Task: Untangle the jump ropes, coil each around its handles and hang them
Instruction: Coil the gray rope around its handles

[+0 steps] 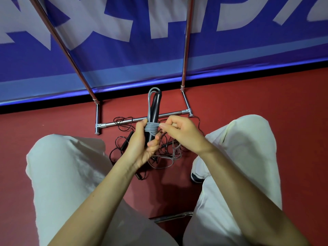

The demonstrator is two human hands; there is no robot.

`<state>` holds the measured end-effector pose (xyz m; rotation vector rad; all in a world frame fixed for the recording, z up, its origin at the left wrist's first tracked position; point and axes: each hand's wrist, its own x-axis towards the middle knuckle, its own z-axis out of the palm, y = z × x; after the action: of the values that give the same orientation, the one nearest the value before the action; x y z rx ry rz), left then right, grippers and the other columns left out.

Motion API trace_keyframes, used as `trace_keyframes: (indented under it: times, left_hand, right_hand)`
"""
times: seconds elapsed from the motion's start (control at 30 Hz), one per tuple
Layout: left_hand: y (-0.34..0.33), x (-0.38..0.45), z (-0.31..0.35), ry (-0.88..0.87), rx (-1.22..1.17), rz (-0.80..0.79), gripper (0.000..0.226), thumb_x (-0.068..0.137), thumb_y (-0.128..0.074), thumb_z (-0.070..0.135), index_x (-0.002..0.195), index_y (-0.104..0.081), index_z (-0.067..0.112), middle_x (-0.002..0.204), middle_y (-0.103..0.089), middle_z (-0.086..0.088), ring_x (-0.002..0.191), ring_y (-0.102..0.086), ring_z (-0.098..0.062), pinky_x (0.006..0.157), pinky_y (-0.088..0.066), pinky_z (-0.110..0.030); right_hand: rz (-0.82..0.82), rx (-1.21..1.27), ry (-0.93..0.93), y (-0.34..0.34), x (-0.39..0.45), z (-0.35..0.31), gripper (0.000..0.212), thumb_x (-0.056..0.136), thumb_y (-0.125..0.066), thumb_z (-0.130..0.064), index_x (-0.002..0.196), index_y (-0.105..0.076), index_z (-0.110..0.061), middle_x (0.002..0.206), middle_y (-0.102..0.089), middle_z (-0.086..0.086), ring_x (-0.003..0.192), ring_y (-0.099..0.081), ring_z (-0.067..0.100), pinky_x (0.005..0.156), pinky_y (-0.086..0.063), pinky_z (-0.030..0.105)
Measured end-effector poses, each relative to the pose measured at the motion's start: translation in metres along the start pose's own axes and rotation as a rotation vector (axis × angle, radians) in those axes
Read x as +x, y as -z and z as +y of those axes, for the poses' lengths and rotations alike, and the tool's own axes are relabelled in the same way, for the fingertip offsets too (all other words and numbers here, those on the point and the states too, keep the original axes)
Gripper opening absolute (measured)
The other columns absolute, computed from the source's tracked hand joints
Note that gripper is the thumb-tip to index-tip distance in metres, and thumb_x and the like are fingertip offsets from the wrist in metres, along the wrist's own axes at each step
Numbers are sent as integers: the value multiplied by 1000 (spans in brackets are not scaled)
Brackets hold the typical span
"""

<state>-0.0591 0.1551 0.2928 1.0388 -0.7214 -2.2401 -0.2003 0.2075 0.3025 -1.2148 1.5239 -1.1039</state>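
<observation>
Grey rubbery rope (150, 130) wound in tight round turns about slim black handles (154, 110), held over the floor between the knees | left hand (140, 146) grips the handles below the coil | right hand (179, 132) pinches the cord beside the turns | thin black ropes (124, 139) tangled on red floor (248, 96) | chrome tube rack (124, 122) behind

We note a grey rope (150, 129) wound on black handles (154, 110), thin black ropes (122, 144) on a red floor (266, 96), a blue banner (124, 55) with white lettering, pale trousers (58, 174), and a chrome rack (134, 120).
</observation>
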Motion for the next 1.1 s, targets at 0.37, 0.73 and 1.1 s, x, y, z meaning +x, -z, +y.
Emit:
trace_keyframes:
  times: [0.37, 0.73, 1.1]
  left_hand:
    - [9, -7, 8, 330, -191, -427, 55, 74, -74, 55, 90, -66, 3, 46, -46, -1, 25, -38, -3, 23, -26, -12]
    - [0, 2, -9, 5, 412, 43, 63, 104, -26, 51, 89, -73, 12, 71, -67, -10, 59, -60, -18, 58, -49, -25]
    - [4, 8, -8, -9, 210, 191, 62, 105, -26, 49, 90, -63, 3, 56, -53, -10, 42, -44, -16, 44, -39, -22]
  right_hand:
    - [-242, 352, -20, 4, 6, 3, 33, 90, -56, -23, 123, -55, -17, 81, -50, 7, 53, -35, 7, 49, -29, 19]
    - [163, 51, -93, -18, 9, 14, 25, 77, -80, -29, 85, -63, -12, 65, -53, 17, 45, -54, 17, 45, -45, 28]
    - [31, -51, -32, -18, 11, 17, 17, 94, -61, -23, 85, -58, -9, 64, -66, -1, 60, -62, 13, 69, -51, 36]
